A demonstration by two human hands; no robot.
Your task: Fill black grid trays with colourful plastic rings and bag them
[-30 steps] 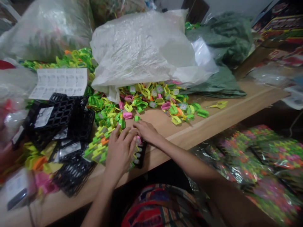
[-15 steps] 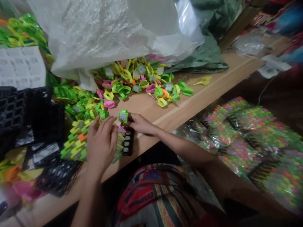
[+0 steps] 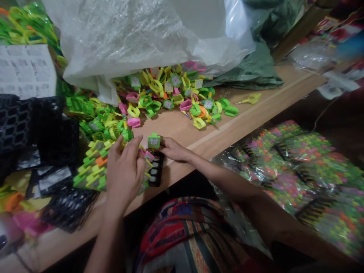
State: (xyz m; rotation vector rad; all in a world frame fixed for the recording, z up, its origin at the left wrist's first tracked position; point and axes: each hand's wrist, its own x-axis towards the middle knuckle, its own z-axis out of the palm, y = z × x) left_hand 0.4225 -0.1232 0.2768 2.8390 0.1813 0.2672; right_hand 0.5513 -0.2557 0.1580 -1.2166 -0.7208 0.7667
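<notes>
At the far left, black lattice trays (image 3: 17,121) are heaped under a printed sheet (image 3: 25,74); if the heap is nudged by the left forearm, the black trays could be slid into the work area. Beside them, yellow, green and orange pieces (image 3: 98,163) are packed in close slanting rows on the wooden table (image 3: 182,131). The rows are partly covered by the left hand (image 3: 123,174), whose fingers are bent and slightly parted; whether anything is pinched beneath them cannot be told. If the rows are pressed unevenly by that palm, some pieces could be tipped or knocked out of line. Just right of its fingers, a pink piece (image 3: 148,155) is seen, and above it a green piece (image 3: 154,140) with a grey face is held upright at the fingertips of the right hand (image 3: 174,149). These are drawn together at the piece's edge, the thumb being hidden; with so small a grip, it could be twisted or dropped. Below, a black strip with pale cells (image 3: 155,170) is set near the table's front edge, from which it could be pushed by a stray wrist.
</notes>
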